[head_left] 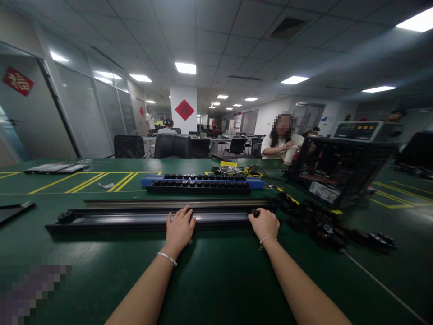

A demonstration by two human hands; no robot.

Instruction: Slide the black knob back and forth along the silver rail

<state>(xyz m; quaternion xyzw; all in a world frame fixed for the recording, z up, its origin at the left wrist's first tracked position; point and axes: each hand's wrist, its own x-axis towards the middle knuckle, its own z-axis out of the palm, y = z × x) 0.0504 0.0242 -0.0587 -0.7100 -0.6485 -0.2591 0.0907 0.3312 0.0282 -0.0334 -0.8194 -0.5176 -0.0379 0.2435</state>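
A long black tray (pixel 118 220) with a shiny inner channel lies across the green table in front of me. My left hand (pixel 180 229) rests on the tray near its middle, fingers spread. At the tray's right part, my right hand (pixel 265 224) has its fingers closed around a small dark piece (pixel 254 212), mostly hidden by the fingers. Directly behind the tray lies a second long dark rail (pixel 135 203). Farther back is a black strip (pixel 199 190) with rows of small round black parts, beside a blue rail (pixel 257 184).
Dark small parts (pixel 326 230) are heaped at the right. An open computer case (pixel 331 169) stands behind them. A round metal dish (pixel 229 170) and cables are at the back. A person (pixel 282 137) sits across the table. A flat dark object (pixel 15 210) lies far left.
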